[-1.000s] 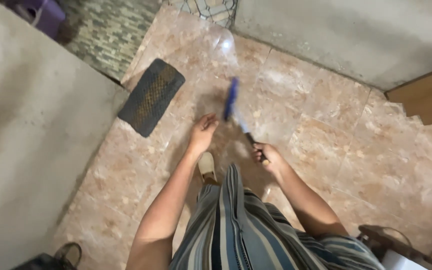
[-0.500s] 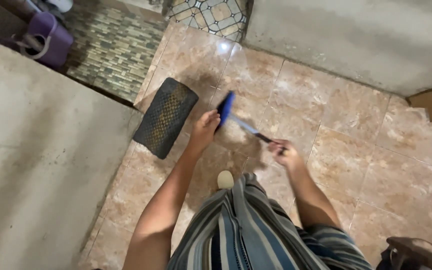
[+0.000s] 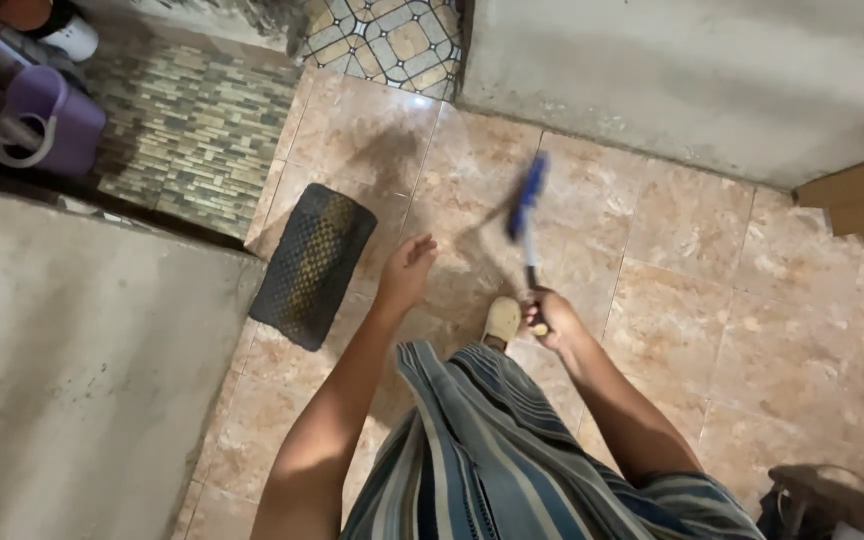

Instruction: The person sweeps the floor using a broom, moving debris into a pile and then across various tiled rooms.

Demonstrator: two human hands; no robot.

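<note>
broom [image 3: 526, 205], blue-headed and blurred with motion, now points away toward the far wall, its head over the tan floor tiles [image 3: 692, 300] right of centre; half a second back that head lay further left, close by the left hand, and a full second back it stood near the middle again, so the stroke has swung left and returned right across the same patch of floor. that reads as sweeping under way, with the stretch in front of the feet getting repeated passes.

the grey wall slab [image 3: 72, 400] fills the near left, and the dark woven mat [image 3: 312, 265] lies on the tiles just beside its edge, left of the broom and apart from it. a purple bucket [image 3: 57, 125] sits at the far left on the mosaic strip.

the right hand [image 3: 550, 318] has its grip curled tight round the thin handle's near end. the left hand [image 3: 407, 270] hangs free with fingers loosely spread, holding nothing, between mat and broom. a pale shoe tip [image 3: 502, 320] shows just left of the right hand.
</note>
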